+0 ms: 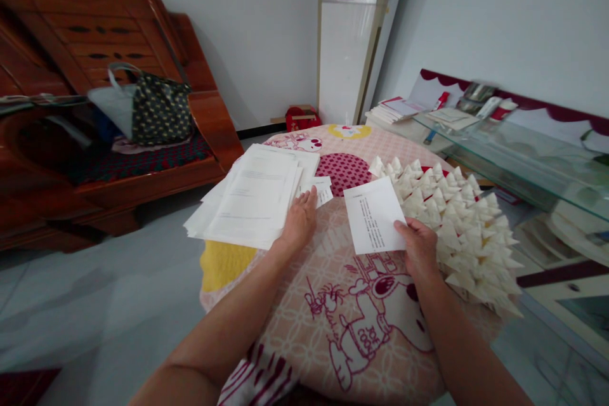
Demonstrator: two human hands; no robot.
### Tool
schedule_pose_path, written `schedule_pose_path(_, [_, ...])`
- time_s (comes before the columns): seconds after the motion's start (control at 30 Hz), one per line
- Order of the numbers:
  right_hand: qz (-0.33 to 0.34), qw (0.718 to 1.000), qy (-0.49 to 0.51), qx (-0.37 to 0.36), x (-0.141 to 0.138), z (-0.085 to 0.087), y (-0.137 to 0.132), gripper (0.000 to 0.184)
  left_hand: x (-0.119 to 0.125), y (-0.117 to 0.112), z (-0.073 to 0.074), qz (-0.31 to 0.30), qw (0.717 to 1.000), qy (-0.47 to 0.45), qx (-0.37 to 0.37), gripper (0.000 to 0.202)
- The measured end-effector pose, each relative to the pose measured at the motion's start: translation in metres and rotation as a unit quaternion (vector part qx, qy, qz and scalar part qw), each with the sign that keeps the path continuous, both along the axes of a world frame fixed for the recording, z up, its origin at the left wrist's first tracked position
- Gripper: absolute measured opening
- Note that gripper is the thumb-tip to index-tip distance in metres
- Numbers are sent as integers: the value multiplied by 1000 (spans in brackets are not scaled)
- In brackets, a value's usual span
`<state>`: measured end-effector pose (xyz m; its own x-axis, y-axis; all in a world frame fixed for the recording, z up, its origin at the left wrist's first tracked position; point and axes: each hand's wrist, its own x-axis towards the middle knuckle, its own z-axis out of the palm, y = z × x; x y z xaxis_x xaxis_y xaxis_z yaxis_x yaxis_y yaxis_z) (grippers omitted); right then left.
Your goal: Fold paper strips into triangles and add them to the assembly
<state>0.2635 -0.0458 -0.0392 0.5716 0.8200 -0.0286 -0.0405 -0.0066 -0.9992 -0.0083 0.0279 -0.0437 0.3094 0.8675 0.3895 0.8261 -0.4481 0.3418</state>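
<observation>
My right hand [419, 247] is closed on the lower right corner of a small white printed sheet [373, 216], held just above the table. My left hand [299, 221] lies flat with fingers stretched out, its fingertips touching small paper slips [322, 189] beside a thick stack of white papers [257, 200]. To the right of the held sheet spreads a large cluster of folded white paper triangles [457, 222]. All of it rests on a round table under a pink cartoon-dog cloth [342, 317].
A carved wooden bench [95, 139] with a patterned bag [159, 108] stands at the left. A tall white air-conditioner unit [347, 38] rises behind the table. On the right runs a glass-topped cabinet [518, 146] with books and papers. A red bag [302, 117] sits on the floor.
</observation>
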Motion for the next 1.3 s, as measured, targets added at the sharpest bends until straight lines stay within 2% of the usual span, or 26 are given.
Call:
schedule_pose_path(0.13, [-5, 1000, 16, 5, 0, 0, -1, 30, 8, 9, 8, 54, 995, 67, -56, 61])
schedule_pose_path(0.23, [28, 999, 37, -7, -1, 0, -2, 30, 11, 9, 15, 67, 988, 108, -82, 57])
schedule_pose_path(0.3, [47, 998, 45, -21, -2, 1, -3, 35, 8, 6, 19, 42, 987, 126, -89, 61])
schedule_pose_path(0.4, [70, 995, 57, -36, -4, 4, -6, 59, -1, -1, 25, -29, 986, 132, -99, 88])
schedule_pose_path(0.43, [78, 994, 59, -38, -5, 5, -7, 67, -4, -3, 27, -57, 986, 124, -95, 91])
schedule_pose_path(0.5, [80, 994, 59, -33, -5, 9, -9, 73, -9, -6, 31, -110, 987, 86, -77, 80])
schedule_pose_path(0.57, [58, 996, 60, -6, -5, 13, -11, 65, -10, -10, 35, -134, 990, 22, -45, 60])
schedule_pose_path(0.63, [29, 997, 64, 34, -4, 16, -12, 49, -9, -15, 38, -133, 990, -36, -19, 55])
schedule_pose_path(0.7, [10, 996, 63, 65, -3, 18, -12, 37, -6, -23, 39, -146, 987, -57, -17, 66])
schedule_pose_path(0.8, [4, 996, 48, 78, -5, 19, -12, 29, 2, -38, 35, -258, 965, -9, -57, 101])
schedule_pose_path(0.87, [14, 996, 51, 74, -8, 20, -13, 28, 9, -47, 31, -288, 955, 9, -68, 113])
schedule_pose_path(0.93, [29, 995, 69, 65, -12, 21, -14, 27, 15, -52, 29, -305, 951, 13, -58, 106])
schedule_pose_path(1.03, [63, 993, 89, 52, -17, 23, -18, 24, 22, -55, 31, -316, 948, -18, -41, 68])
schedule_pose_path(1.1, [98, 991, 86, 40, -18, 26, -20, 22, 22, -55, 34, -322, 945, -42, -40, 49])
schedule_pose_path(1.2, [113, 989, 80, 51, -15, 29, -23, 31, 19, -53, 36, -330, 941, -68, -41, 43])
schedule_pose_path(1.3, [71, 992, 58, 85, -7, 30, -21, 28, 15, -51, 37, -350, 932, -88, -46, 43])
